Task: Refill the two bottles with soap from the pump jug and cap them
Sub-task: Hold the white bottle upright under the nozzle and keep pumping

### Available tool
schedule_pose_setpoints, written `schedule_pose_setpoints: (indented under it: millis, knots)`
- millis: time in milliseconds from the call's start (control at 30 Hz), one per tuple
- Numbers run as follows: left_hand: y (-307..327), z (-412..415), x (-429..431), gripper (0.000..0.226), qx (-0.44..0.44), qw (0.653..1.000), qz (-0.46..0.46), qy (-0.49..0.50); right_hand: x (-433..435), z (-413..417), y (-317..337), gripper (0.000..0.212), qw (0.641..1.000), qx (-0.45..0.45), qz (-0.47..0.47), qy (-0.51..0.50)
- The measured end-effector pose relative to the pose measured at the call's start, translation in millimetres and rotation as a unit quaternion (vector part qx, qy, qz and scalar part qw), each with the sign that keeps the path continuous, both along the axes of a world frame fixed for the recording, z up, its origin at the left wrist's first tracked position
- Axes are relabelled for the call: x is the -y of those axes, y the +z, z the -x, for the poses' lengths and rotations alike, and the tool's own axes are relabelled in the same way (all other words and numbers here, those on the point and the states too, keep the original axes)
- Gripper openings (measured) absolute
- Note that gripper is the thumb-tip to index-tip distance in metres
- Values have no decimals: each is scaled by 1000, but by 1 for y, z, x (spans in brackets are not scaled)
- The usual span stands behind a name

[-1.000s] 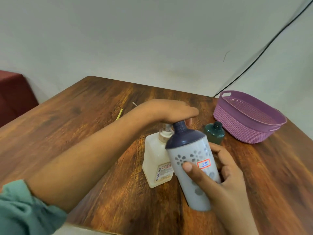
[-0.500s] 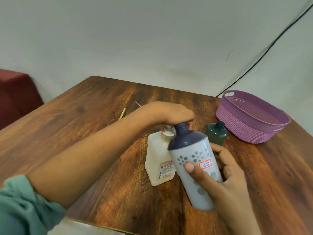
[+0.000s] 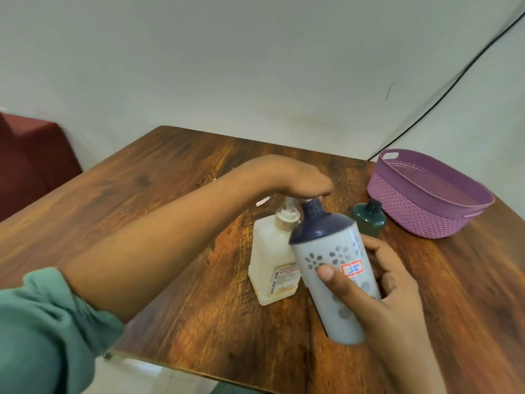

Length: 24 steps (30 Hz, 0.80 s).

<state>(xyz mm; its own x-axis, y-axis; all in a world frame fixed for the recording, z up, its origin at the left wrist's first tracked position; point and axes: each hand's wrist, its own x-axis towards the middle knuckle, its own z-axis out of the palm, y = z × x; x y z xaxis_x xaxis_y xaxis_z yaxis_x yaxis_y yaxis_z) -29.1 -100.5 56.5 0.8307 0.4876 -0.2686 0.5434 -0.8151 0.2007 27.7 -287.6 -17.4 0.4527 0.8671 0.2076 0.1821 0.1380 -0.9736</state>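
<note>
Head view: which containers are on the wooden table (image 3: 170, 172), and what is in them?

A pale pump jug (image 3: 270, 268) stands upright near the table's middle. Its plastic is cloudy, so I cannot tell its level. A small dark green bottle (image 3: 369, 221) stands upright nearer the right edge, just beside a purple basket (image 3: 412, 211) at the far right corner. What the green bottle holds I cannot tell.

And the bottle in hand?

The grey bottle (image 3: 326, 251) is over the table at the jug's right side, partly in front of it. Its walls are opaque, so its contents are hidden.

Which way does it point?

Its long axis leans. The base is toward the near edge, and the neck points up and toward the far left corner, just beside the pump head under the left hand (image 3: 295, 180).

How does it look?

Light grey with darker flower prints, a navy shoulder and an uncapped threaded neck. A small white label edged in red carries blue writing.

The hands?

The left hand lies palm down on the pump head, fingers fairly straight. The right hand (image 3: 395, 302) grips the grey bottle, thumb across the front and fingers wrapped behind.
</note>
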Motion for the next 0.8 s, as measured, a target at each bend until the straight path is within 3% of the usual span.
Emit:
schedule_pose_setpoints:
  millis: [433,700,800]
  knots:
    - [8,-4,1,29,-31,999,-28,5,0,-3,1,64,1000,2,-1,-3]
    - [1,0,0,19,-25,998,-34,-57,-1,-5,2,66,1000,9,4,13]
    - [3,0,-4,33,-6,999,-29,-21,-2,-5,2,64,1000,-6,0,17]
